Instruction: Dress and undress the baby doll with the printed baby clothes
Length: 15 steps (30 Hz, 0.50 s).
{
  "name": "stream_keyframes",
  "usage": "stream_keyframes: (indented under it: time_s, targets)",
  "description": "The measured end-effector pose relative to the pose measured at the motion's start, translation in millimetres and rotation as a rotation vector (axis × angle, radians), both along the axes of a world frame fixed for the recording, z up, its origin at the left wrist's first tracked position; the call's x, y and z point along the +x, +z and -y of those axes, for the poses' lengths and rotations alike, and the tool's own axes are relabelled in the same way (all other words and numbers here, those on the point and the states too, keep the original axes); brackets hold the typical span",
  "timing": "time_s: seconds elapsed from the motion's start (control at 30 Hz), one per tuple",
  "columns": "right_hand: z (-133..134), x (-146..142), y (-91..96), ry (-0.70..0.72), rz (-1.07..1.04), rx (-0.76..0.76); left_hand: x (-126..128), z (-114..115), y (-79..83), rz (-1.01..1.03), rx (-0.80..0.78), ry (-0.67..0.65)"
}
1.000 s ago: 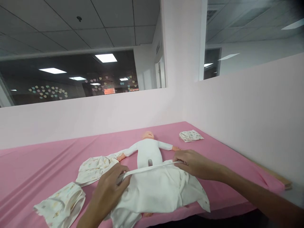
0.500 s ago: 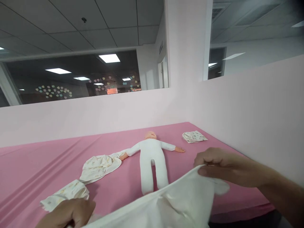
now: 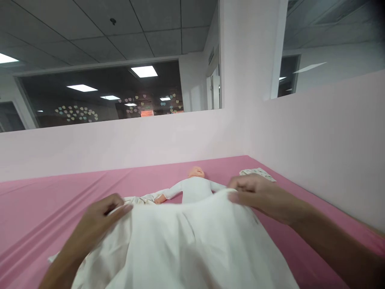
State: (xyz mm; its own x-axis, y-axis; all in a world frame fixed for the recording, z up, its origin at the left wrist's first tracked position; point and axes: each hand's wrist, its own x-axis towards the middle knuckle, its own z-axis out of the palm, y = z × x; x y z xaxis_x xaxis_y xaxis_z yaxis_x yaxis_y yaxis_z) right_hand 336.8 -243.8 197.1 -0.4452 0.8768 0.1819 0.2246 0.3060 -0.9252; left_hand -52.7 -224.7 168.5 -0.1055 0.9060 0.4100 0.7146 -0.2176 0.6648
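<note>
A white cloth [image 3: 183, 237] hangs stretched between my two hands, its top edge nearly level. My left hand [image 3: 104, 214] pinches the left end of that edge, and my right hand [image 3: 252, 196] pinches the right end. Beyond the cloth a baby doll [image 3: 197, 188] in a white suit lies on its back, arms spread. Its legs are hidden behind the cloth. A patterned garment [image 3: 141, 200] lies near the doll's hand on the left, mostly covered by the cloth and my left hand.
A pink sheet [image 3: 75, 188] covers the surface, with a folded patterned cloth [image 3: 261, 174] at the back right, partly behind my right hand. A pale wall [image 3: 150, 144] runs along the back, and another wall [image 3: 331, 140] bounds the right. Windows are above both.
My left hand has risen with its end of the white cloth, and my right hand has moved left and slightly up. The slanting edge is now nearly level and covers the doll's legs.
</note>
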Motion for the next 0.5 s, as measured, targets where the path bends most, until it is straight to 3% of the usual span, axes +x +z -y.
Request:
stream_keyframes:
  time_s: [0.07, 0.13, 0.27, 0.37, 0.5]
  targets:
    - [-39.0, -25.0, -7.2, -0.011, -0.181, -0.128, 0.1, -52.1, -10.7, 0.004, -0.118, -0.106]
    - [-82.9, -48.1, -22.9, -0.053, -0.296, -0.193, -1.3, -103.5, -34.0, -0.037, -0.145, -0.126]
    - [-165.9, -74.0, -68.1, -0.31, -0.287, -0.263, 1.9, -179.2, -93.8, -0.404, -0.194, 0.084]
    - [-206.7, -72.7, -98.6, -0.428, -0.275, -0.23, 12.9, -206.3, -124.3, -0.469, -0.193, 0.215]
    - [-231.9, -62.0, -120.4, -0.539, -0.232, -0.174, 31.0, -213.8, -133.4, -0.496, -0.13, 0.296]
